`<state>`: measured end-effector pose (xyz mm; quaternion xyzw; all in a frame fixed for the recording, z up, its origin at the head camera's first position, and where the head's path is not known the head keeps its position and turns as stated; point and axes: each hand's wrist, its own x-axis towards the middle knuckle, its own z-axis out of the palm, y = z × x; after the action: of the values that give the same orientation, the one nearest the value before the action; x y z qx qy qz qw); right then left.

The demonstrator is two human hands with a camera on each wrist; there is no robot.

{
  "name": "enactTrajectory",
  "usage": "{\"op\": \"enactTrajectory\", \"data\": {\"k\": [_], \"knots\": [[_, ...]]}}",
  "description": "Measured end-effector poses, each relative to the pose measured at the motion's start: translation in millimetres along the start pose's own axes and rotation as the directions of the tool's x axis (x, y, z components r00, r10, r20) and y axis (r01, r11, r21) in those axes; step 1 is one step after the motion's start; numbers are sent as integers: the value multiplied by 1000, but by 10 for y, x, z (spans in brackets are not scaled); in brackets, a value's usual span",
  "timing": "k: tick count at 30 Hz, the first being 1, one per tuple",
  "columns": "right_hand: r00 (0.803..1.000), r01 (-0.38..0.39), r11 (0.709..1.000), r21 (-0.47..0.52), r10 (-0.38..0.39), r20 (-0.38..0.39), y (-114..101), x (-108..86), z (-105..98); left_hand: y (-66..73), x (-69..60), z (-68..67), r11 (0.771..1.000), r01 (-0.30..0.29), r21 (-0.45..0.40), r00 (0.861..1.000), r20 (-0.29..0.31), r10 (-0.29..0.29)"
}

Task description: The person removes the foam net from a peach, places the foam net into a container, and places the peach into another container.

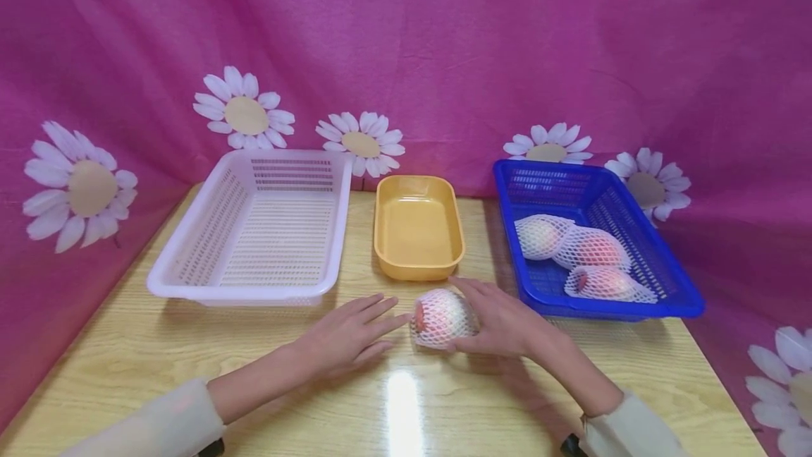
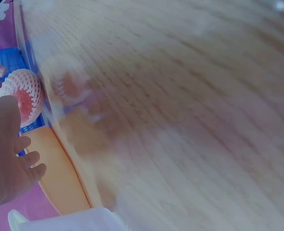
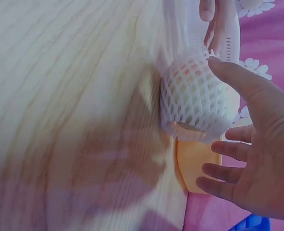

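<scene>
A round pale-and-red fruit in a white foam net sits at the wooden table's middle, between the two hands; its exact kind is hidden by the net. On its right side, my right hand spreads thumb and fingers beside it, the thumb near or against the net. My left hand reaches in from the left, fingers straight, one fingertip close to the fruit; whether it touches cannot be told. In the left wrist view, the left hand has loosely bent fingers that hold nothing.
An orange tray stands just behind the fruit. To the left is a white slotted basket. At right, a blue basket holds three netted fruits. A pink cloth with daisies hangs behind the table.
</scene>
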<state>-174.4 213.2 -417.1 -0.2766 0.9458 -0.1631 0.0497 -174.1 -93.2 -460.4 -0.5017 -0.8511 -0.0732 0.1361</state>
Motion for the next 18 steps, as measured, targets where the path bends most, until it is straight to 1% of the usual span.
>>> {"op": "enactTrajectory", "data": {"k": [4,8,12,18], "knots": [[1000,2,999,50,-1,-13,16,-47,20,-15,-88,-28,1000,16,-22,1000,-3,-16],[1000,-4,998,56,5,-18,47,-108,46,-9,-171,-50,999,27,-17,1000,-1,-27],[1000,-28,998,59,28,0,70,-171,61,4,-249,-56,999,35,1,999,6,-35],[998,-66,995,70,66,2,98,-230,57,-1,-343,-76,995,96,-1,995,29,-96]]}}
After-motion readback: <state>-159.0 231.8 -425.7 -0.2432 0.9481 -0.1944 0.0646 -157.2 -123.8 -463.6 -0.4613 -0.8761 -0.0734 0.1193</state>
